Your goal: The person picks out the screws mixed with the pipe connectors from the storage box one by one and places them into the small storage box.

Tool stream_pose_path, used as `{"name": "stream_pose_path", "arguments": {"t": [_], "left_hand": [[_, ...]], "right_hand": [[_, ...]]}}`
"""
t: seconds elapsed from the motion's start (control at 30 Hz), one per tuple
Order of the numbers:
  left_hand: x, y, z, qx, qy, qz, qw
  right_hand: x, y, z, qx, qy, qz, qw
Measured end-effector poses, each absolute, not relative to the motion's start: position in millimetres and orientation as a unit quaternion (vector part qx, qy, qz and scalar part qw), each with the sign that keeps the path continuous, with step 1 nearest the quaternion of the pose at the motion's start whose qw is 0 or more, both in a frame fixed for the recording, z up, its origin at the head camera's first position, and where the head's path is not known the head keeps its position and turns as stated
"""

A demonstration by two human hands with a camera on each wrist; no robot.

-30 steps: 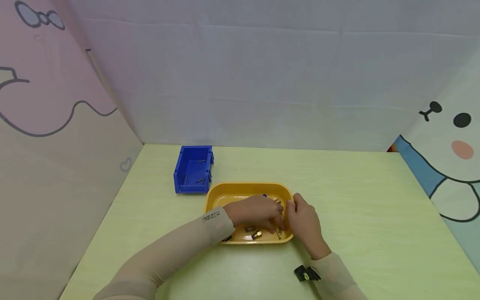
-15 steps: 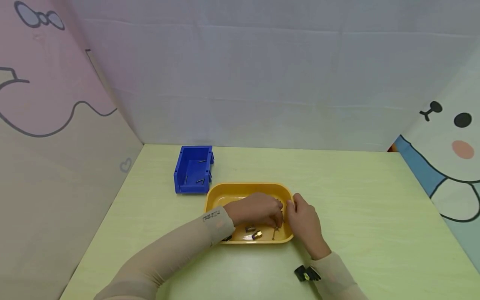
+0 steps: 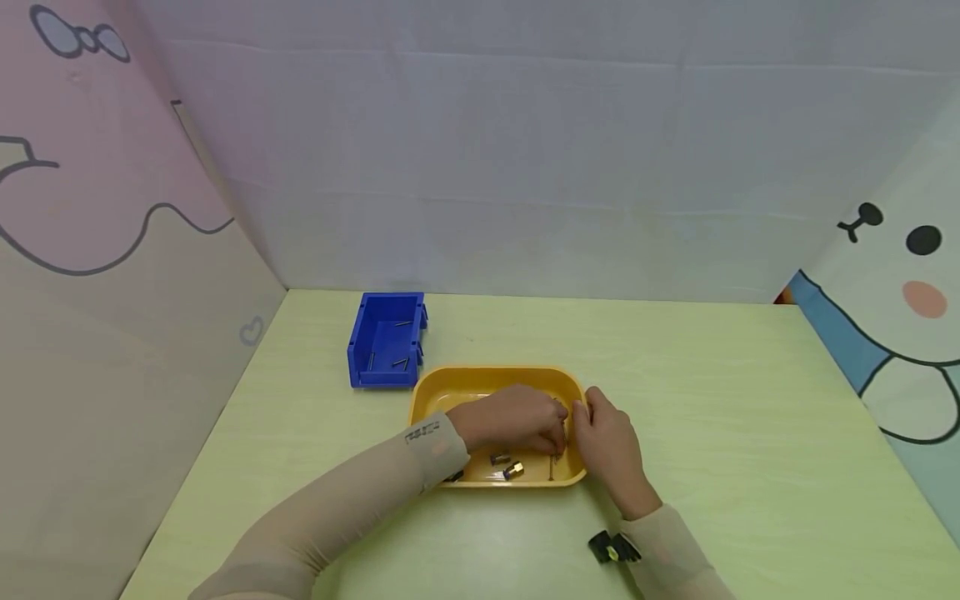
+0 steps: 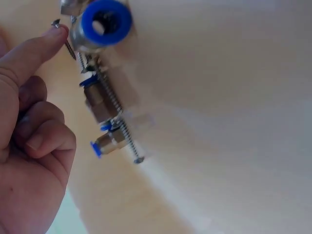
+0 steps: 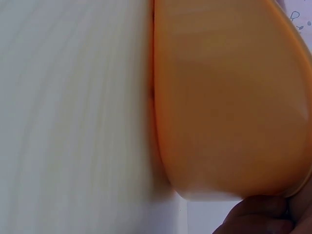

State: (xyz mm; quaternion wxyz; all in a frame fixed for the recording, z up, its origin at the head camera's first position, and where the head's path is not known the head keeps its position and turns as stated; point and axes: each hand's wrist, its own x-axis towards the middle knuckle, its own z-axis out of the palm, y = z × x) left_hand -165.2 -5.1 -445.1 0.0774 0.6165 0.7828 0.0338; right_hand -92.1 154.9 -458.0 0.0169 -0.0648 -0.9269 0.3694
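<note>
My left hand (image 3: pixel 517 417) reaches down into a yellow tray (image 3: pixel 457 379) at its right end. In the left wrist view, a small screw (image 4: pixel 69 48) sits at the tip of a finger (image 4: pixel 34 53), apparently pinched; the other fingers are curled. Beside it lie a longer screw (image 4: pixel 127 134) and brass fittings with blue collars, such as this fitting (image 4: pixel 111 139). A larger blue-ringed fitting (image 4: pixel 105 24) is nearest the camera. My right hand (image 3: pixel 611 450) grips the tray's right rim, its fingers (image 5: pixel 258 214) against the orange-looking wall in the right wrist view.
A blue bin (image 3: pixel 390 337) with several screws in it stands behind the tray to the left. Two more fittings, one a brass fitting (image 3: pixel 513 471), lie near the tray's front wall. A black strap piece (image 3: pixel 615 547) is by the right wrist. Walls enclose the table.
My left fingers have drawn together and up slightly inside the tray. A screw near the front right of the tray has shifted and turned. My right hand keeps its hold on the rim.
</note>
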Motion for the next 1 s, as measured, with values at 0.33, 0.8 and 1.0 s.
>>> {"name": "stream_pose_path", "arguments": {"t": [0.33,0.8,1.0], "left_hand": [[-166.0,-9.3,-430.7,0.575,0.807,0.059,0.119],[-165.3,-30.7,-391.5,0.504,0.855,0.109,0.052],[-172.4,-49.8,-385.2,0.462,0.876,0.137,0.025]], "right_hand": [[-92.7,155.7,-461.4,-0.065,-0.927,0.368,0.023],[-93.1,156.1,-460.9,-0.061,-0.931,0.36,0.027],[-92.7,154.6,-460.6,-0.07,-0.93,0.361,0.024]]}}
